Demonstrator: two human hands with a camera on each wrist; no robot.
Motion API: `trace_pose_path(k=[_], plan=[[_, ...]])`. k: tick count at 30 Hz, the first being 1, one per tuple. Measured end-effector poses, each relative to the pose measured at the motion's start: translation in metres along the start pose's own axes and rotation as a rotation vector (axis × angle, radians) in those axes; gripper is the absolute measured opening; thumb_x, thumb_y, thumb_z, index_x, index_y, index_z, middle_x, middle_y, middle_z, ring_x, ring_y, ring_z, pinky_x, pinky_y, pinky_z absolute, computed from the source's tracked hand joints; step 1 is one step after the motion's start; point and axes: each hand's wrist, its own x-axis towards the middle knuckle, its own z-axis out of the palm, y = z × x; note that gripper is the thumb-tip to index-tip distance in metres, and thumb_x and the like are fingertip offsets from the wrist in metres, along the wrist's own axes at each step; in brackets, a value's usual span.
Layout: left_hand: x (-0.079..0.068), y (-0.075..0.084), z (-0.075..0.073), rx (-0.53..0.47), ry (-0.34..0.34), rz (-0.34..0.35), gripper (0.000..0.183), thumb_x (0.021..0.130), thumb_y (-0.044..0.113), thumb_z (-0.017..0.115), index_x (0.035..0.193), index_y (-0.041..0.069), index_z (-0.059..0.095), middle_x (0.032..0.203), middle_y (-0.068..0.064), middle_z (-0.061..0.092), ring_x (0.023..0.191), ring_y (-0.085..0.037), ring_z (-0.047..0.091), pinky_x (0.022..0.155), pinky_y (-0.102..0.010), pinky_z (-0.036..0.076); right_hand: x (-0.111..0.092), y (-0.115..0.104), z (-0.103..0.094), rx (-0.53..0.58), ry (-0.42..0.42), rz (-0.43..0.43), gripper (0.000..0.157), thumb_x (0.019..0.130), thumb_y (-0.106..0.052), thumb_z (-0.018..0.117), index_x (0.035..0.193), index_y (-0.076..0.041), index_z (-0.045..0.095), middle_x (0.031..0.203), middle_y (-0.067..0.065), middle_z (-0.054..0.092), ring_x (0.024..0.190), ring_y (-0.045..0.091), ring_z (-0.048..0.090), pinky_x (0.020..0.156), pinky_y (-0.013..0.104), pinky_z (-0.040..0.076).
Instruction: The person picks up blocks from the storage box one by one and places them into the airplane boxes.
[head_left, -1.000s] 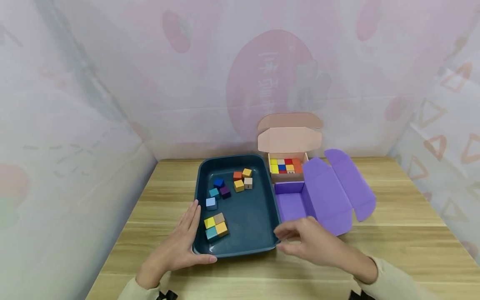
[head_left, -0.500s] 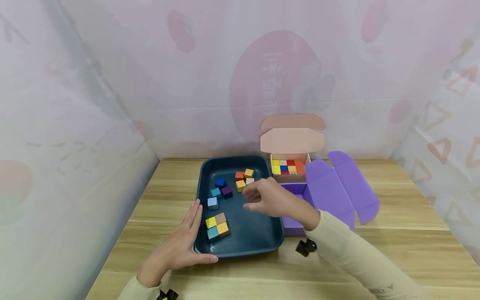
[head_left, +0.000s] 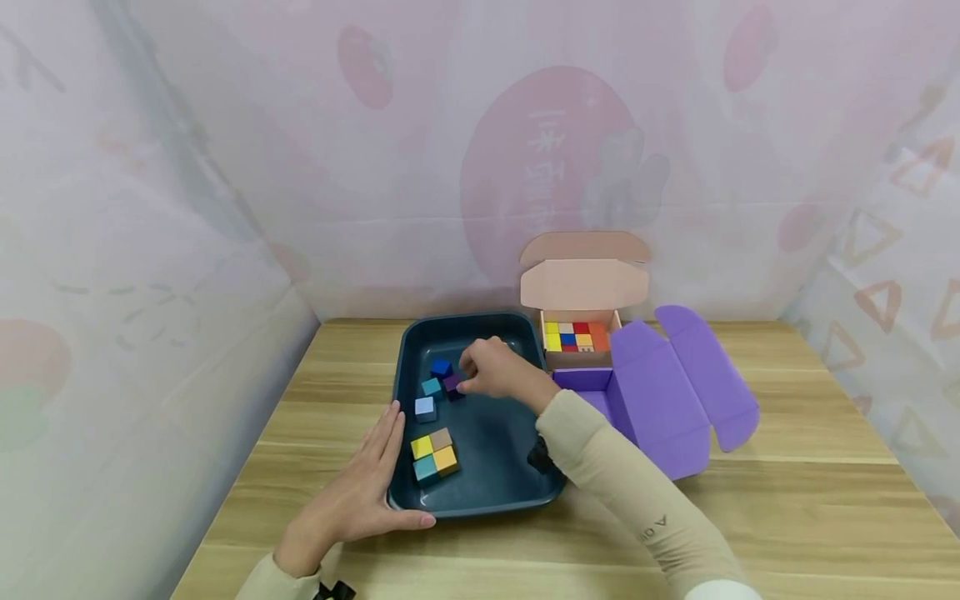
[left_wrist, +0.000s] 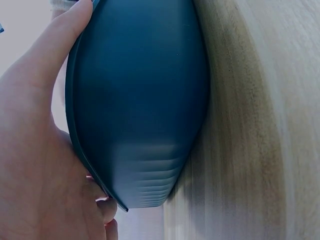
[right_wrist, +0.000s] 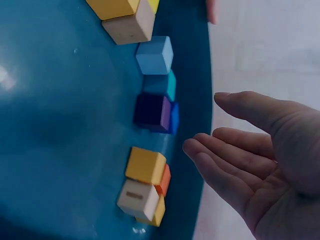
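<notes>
My left hand [head_left: 352, 492] rests against the near-left corner of a dark blue tray [head_left: 495, 492], fingers along its left side and thumb at the front rim. My right hand [head_left: 498, 369] is over the tray, fingers and thumb apart and holding nothing in the right wrist view. Close by its thumb is a dark purple cube [head_left: 452, 387], grouped with a blue cube [head_left: 441, 367] and a teal cube [head_left: 431, 387]. A light blue cube [head_left: 425, 408] sits nearer me. Orange, tan and red cubes, mostly hidden by my hand in the head view, appear as a yellow-orange cube [right_wrist: 145, 165] and neighbours.
Four-square block group, its orange cube [head_left: 445, 460] included, lies in the tray's near-left part. An open purple box [head_left: 585, 380] stands right of the tray. Behind it, an open tan box [head_left: 577, 358] holds several coloured cubes. The wooden table [head_left: 795, 517] ends at a printed backdrop.
My right hand has moved from the tray's near-right corner, leftward and away from me, to over the cubes inside. My left hand stays at the tray's corner.
</notes>
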Motion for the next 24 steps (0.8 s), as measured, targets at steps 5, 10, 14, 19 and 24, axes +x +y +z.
trace_pose_path(k=[5, 10, 14, 19, 24], plan=[[0.001, -0.001, 0.0, -0.002, 0.002, 0.0, 0.144, 0.071, 0.089, 0.07, 0.171, 0.008, 0.004, 0.18, -0.014, -0.002, 0.166, -0.04, 0.012, 0.127, -0.068, 0.026, 0.017, -0.005, 0.016, -0.048, 0.006, 0.036, 0.028, 0.098, -0.02, 0.077, 0.12, -0.002, 0.077, 0.106, 0.011, 0.077, 0.086, 0.02, 0.068, 0.083, 0.032, 0.065], [0.002, -0.001, 0.002, -0.007, 0.001, -0.004, 0.143, 0.072, 0.089, 0.069, 0.171, 0.009, 0.004, 0.18, -0.013, -0.003, 0.166, -0.04, 0.011, 0.126, -0.069, 0.027, 0.026, -0.005, 0.029, -0.117, 0.041, 0.104, 0.024, 0.096, -0.021, 0.08, 0.114, -0.005, 0.078, 0.098, 0.006, 0.075, 0.08, 0.017, 0.067, 0.082, 0.031, 0.065], [0.002, -0.001, 0.002, -0.006, 0.004, -0.006, 0.143, 0.072, 0.089, 0.069, 0.171, 0.009, 0.005, 0.18, -0.013, -0.003, 0.166, -0.041, 0.011, 0.125, -0.07, 0.028, 0.032, -0.004, 0.035, -0.132, 0.054, 0.128, 0.022, 0.094, -0.019, 0.081, 0.11, -0.005, 0.077, 0.097, 0.007, 0.074, 0.079, 0.017, 0.067, 0.083, 0.032, 0.066], [0.001, -0.001, 0.002, -0.006, 0.004, -0.006, 0.142, 0.072, 0.089, 0.069, 0.171, 0.009, 0.005, 0.18, -0.013, -0.003, 0.166, -0.041, 0.012, 0.125, -0.07, 0.028, 0.037, -0.001, 0.04, -0.143, 0.061, 0.142, 0.016, 0.095, -0.017, 0.08, 0.107, -0.006, 0.078, 0.098, 0.007, 0.075, 0.079, 0.016, 0.067, 0.085, 0.034, 0.066], [0.0, -0.002, 0.001, -0.008, 0.004, 0.0, 0.143, 0.071, 0.089, 0.07, 0.171, 0.008, 0.006, 0.18, -0.013, -0.003, 0.166, -0.04, 0.012, 0.126, -0.068, 0.027, 0.039, -0.001, 0.042, -0.149, 0.066, 0.148, 0.012, 0.095, -0.014, 0.08, 0.105, -0.007, 0.079, 0.099, 0.007, 0.076, 0.079, 0.016, 0.067, 0.085, 0.034, 0.066]])
